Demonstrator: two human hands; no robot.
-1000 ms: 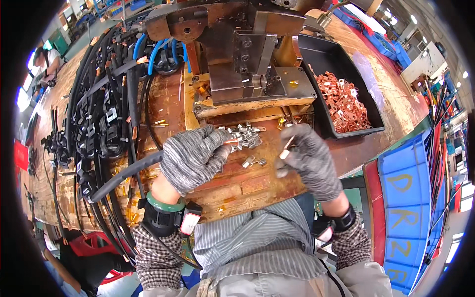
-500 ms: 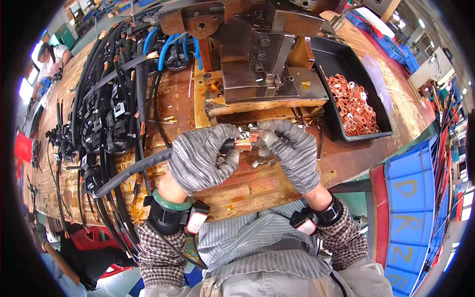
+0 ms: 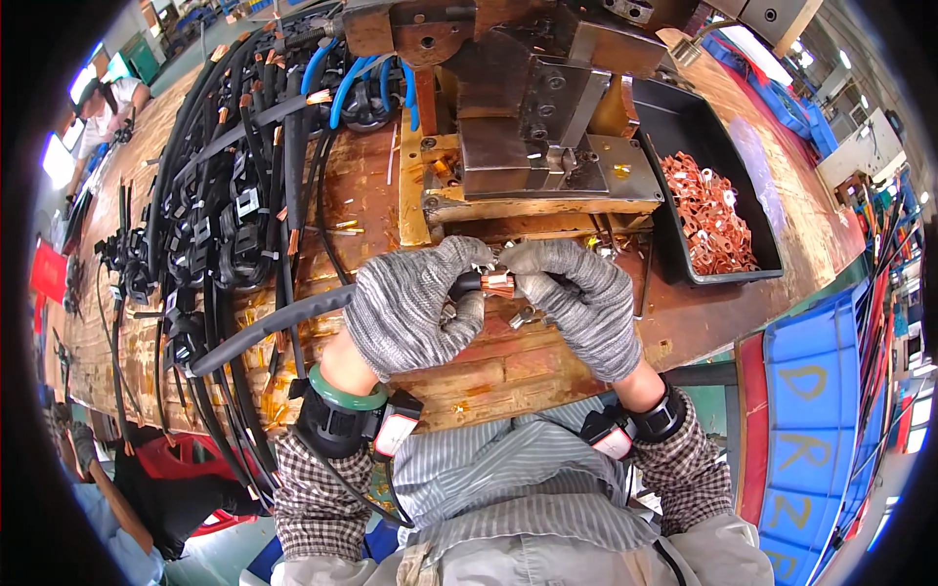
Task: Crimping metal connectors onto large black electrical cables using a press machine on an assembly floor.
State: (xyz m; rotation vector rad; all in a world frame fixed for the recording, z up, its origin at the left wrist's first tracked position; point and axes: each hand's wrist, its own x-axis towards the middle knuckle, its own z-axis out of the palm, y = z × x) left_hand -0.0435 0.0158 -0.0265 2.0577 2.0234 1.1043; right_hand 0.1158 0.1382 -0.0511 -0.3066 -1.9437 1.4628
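Note:
A thick black cable [image 3: 274, 330] runs from the left into my left hand [image 3: 410, 311], whose gloved fingers are wrapped round it near its end. Bare copper strands [image 3: 496, 285] stick out of that end, pointing right. My right hand [image 3: 584, 305], also in a grey knitted glove, has its fingers closed at the tip of the strands; what they pinch there is hidden. Both hands are just in front of the metal press [image 3: 503, 156]. Below the strands, small silvery metal pieces [image 3: 524, 316] lie on the wooden bench [image 3: 498, 376].
A black tray [image 3: 674, 210] with many copper lugs [image 3: 710, 210] stands right of the press. Bundled black cables [image 3: 210, 234] cover the bench's left side. A blue crate [image 3: 806, 410] is at the right. Other people [image 3: 107, 107] are at the left.
The strands are now gathered closer against my right fingers, and the gap between my hands looks smaller. The view has shifted slightly, so the bench and press appear further right.

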